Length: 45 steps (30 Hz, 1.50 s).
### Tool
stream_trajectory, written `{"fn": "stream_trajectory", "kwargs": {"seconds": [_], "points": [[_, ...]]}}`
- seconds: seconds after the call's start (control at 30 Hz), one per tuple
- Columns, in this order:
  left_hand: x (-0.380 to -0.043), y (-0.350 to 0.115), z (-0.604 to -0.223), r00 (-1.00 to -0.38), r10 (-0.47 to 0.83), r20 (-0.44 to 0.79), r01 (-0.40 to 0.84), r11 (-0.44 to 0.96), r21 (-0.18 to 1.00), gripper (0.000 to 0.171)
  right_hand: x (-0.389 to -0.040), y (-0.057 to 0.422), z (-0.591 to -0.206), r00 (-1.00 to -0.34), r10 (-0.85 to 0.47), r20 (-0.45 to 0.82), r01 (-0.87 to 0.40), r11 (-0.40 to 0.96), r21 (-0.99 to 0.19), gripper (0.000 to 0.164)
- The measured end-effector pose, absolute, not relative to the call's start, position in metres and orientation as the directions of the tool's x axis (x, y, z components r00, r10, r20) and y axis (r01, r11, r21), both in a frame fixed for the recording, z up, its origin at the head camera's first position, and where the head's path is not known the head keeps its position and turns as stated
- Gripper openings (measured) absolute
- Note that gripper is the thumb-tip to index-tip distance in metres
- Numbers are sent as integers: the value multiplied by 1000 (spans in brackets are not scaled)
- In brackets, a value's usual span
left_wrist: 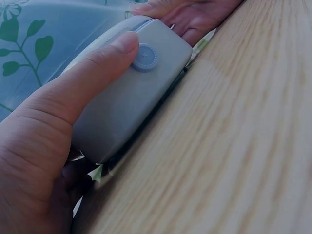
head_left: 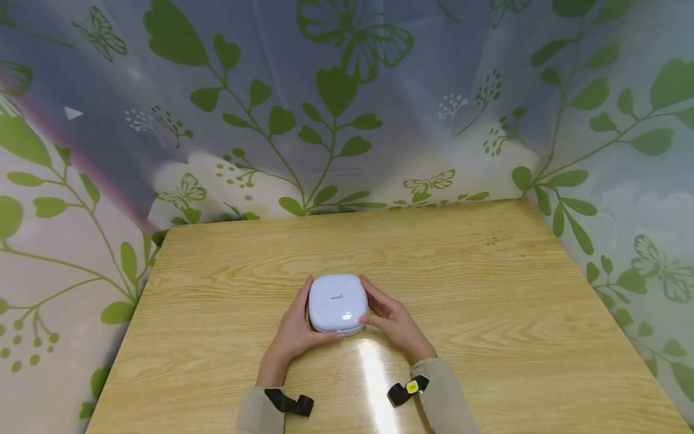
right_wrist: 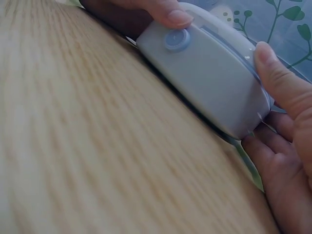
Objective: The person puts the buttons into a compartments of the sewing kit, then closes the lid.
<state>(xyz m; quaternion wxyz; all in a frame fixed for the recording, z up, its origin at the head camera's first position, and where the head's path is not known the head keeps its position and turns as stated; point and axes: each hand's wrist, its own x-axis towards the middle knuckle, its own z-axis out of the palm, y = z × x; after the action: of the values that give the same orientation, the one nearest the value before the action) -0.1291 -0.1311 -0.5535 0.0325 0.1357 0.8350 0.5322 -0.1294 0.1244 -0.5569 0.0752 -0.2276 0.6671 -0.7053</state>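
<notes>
A glossy pale lidded case [head_left: 337, 301] with rounded corners and small dark lettering on its lid stands at the middle of the table. My left hand [head_left: 293, 334] grips its left side, the thumb stretched along the front. In the left wrist view that thumb's tip lies at the edge of a round ribbed button [left_wrist: 146, 57] on the case's front wall. From the other side my right hand [head_left: 394, 322] holds the case, thumb at the lid's front right corner and fingers along the right wall. The seam below the lid [right_wrist: 224, 41] shows in the right wrist view.
The wood-grain table [head_left: 461, 271] bears a bright light reflection in front of the case. Curtains [head_left: 325, 120] printed with green leaves and butterflies hang behind the table and at both sides. Each sleeved wrist wears a black strap with a small device [head_left: 409, 389].
</notes>
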Motion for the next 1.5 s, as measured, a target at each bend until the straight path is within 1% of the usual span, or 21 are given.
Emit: {"fn": "stream_trajectory", "kwargs": {"seconds": [0.27, 0.67, 0.8, 0.97, 1.13, 1.3, 1.5], "points": [[-130, -131, -553, -961, 260, 90, 195, 413, 889, 137, -130, 125, -558, -877, -415, 243, -217, -109, -970, 73], [-133, -131, -556, -959, 259, 119, 227, 444, 867, 135, -131, 127, -555, -898, -397, 191, -167, -96, -981, 75], [-134, -130, -558, -956, 263, 133, 241, 437, 867, 133, -132, 127, -554, -893, -398, 212, -178, -120, -977, 74], [-133, -131, -558, -960, 250, 124, 227, 442, 868, 134, -134, 125, -554, -890, -393, 232, -189, -144, -971, 68], [-135, -128, -558, -952, 269, 147, 257, 438, 862, 133, -136, 126, -554, -911, -330, 249, -216, -135, -967, 59], [-135, -127, -561, -954, 266, 136, 246, 439, 864, 133, -139, 124, -554, -936, -280, 211, -180, -133, -975, 53], [-132, -132, -560, -960, 249, 131, 233, 441, 867, 132, -140, 117, -555, -948, -265, 178, -135, -173, -976, 49]]}}
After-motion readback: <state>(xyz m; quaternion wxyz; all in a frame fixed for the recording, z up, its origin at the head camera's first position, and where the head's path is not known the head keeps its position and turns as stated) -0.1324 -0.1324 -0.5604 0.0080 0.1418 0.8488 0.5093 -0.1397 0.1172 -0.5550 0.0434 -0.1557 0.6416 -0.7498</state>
